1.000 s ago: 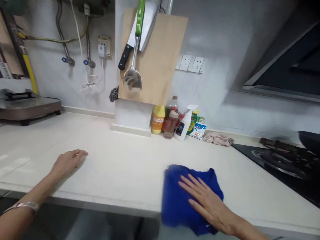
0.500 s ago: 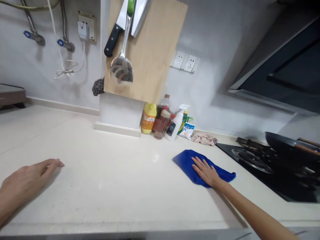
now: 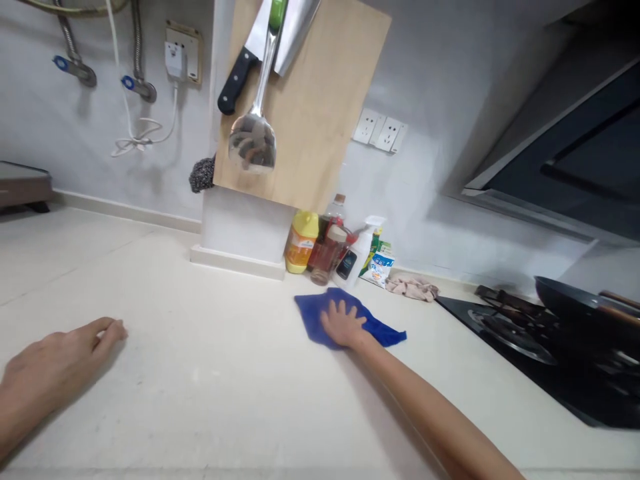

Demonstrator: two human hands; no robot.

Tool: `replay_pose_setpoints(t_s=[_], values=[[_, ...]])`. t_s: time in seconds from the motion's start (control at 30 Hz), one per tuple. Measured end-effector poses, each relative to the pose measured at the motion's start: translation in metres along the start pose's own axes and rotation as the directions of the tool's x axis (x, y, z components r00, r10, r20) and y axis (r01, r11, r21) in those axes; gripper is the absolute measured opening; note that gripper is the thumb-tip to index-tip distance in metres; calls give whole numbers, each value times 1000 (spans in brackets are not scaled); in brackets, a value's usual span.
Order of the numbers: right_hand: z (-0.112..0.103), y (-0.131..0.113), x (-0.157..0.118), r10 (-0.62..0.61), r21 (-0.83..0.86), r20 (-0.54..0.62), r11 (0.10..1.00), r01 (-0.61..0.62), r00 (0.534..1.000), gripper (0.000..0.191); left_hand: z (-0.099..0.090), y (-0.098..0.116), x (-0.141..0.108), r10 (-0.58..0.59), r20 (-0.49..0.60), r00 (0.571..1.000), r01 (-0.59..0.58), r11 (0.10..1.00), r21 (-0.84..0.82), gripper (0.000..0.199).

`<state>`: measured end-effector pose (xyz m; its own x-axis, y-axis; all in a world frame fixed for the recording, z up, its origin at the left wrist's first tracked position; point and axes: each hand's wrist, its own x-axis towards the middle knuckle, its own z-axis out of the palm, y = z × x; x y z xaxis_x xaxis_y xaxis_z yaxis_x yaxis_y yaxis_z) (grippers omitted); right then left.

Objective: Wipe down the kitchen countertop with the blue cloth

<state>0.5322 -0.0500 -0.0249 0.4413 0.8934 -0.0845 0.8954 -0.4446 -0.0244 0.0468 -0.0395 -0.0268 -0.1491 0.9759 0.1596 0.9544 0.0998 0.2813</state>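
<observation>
Lying on the smooth white counter (image 3: 225,400), the blue fabric cloth (image 3: 311,319) is under my right hand (image 3: 345,325), probably pressed flat for contact. The white plastic spray bottle (image 3: 361,250) and yellow plastic jug (image 3: 303,243) stand back, likely clear of my arm. My right fingers fan wide; my left hand (image 3: 65,360) curls loosely, its grip hidden, so I can't tell its contents.

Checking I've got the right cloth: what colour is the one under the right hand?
Plain blue cloth, showing best in the head view.

The blue cloth (image 3: 373,325) looks matt, the countertop (image 3: 240,380) glossy.
</observation>
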Motion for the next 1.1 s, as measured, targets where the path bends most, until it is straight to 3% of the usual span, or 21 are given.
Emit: replay_pose_setpoints(t_s=[0.13, 0.3, 0.6, 0.73, 0.9, 1.0, 1.1], values=[[-3, -68, -32, -232, 10, 27, 973, 232, 972, 72, -16, 20, -15, -14, 101, 995, 10, 999, 45, 56], [-3, -146, -50, -471, 31, 34, 882, 470, 881, 74, -19, 27, -21, -23, 113, 993, 17, 999, 52, 58], [-9, -255, -31, -728, 10, 35, 686, 728, 685, 74, -13, 25, -23, 71, 59, 996, -74, 996, 56, 48], [-9, -297, -17, -768, 15, 39, 640, 769, 639, 73, -7, 22, -22, 105, 17, 994, -106, 991, 83, 46], [-6, -314, -18, -779, 13, 21, 627, 779, 627, 69, -8, 21, -23, 114, 11, 993, -114, 992, 59, 47], [-5, -301, -35, -852, 14, 26, 524, 852, 523, 67, -12, 21, -23, 108, 1, 994, -108, 994, -20, 46], [-4, -279, -56, -917, 27, 18, 398, 917, 397, 64, -16, 20, -25, 92, -86, 992, -103, 985, -136, 44]])
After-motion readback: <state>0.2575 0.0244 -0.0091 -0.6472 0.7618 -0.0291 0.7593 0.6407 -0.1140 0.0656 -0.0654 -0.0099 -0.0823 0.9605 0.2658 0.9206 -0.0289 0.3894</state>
